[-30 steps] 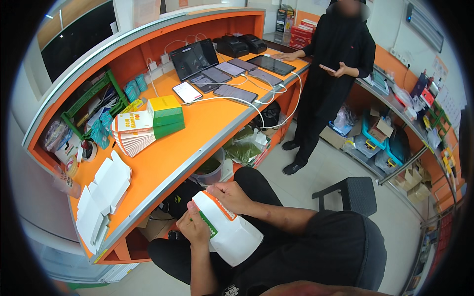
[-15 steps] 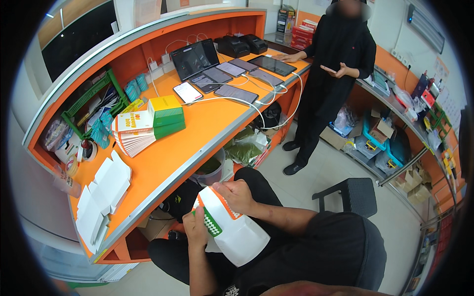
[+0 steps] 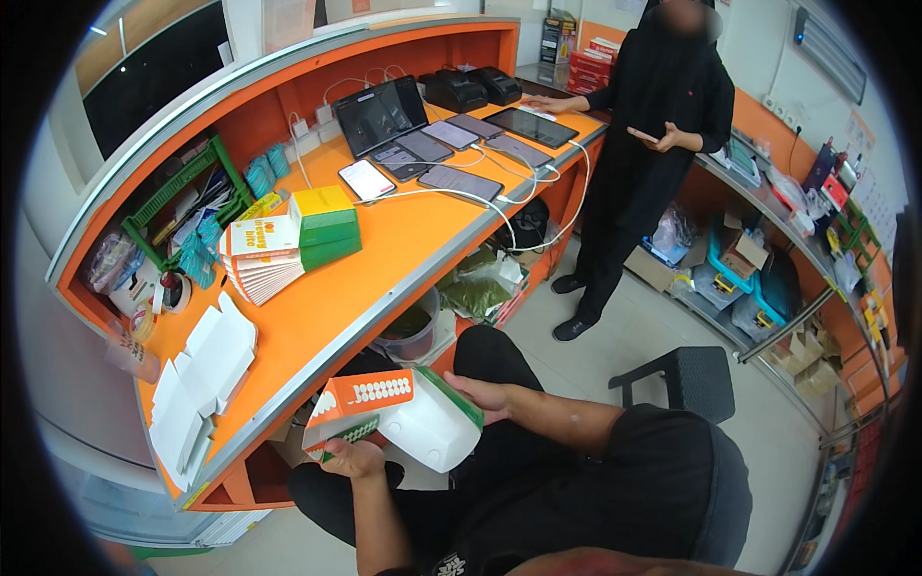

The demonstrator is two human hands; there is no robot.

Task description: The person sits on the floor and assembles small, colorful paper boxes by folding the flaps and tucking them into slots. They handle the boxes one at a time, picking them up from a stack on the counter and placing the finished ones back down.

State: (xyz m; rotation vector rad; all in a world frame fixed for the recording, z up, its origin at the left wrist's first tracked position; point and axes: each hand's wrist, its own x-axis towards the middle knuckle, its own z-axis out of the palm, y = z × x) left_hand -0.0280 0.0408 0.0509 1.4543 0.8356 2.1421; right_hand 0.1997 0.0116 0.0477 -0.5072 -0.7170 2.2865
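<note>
Above my lap I hold a partly folded cardboard food box [image 3: 430, 434], orange and green outside with a white inside. Its white hollow shows, and the orange panel stands up at the left. My left hand [image 3: 354, 459] grips the box's lower left corner beside a green patterned strip. At the upper right, my right hand [image 3: 482, 395] is closed on its green edge. Nested folded boxes [image 3: 322, 223] in white, yellow and green lie on the orange counter [image 3: 298, 331]. Flat white box blanks [image 3: 216, 355] are near its front left corner.
Several phones [image 3: 459, 182], a laptop [image 3: 381, 115] and a tablet [image 3: 530, 125] sit on the counter among white cables. A person in black [image 3: 663, 115] stands at its far end, holding a phone. A dark stool [image 3: 684, 379] is at my right. Storage shelves [image 3: 768, 202] line the right wall.
The box has turned and opened out; its orange panel is now raised at the left. My left hand has moved left and down, my right hand slightly right to the green edge.
</note>
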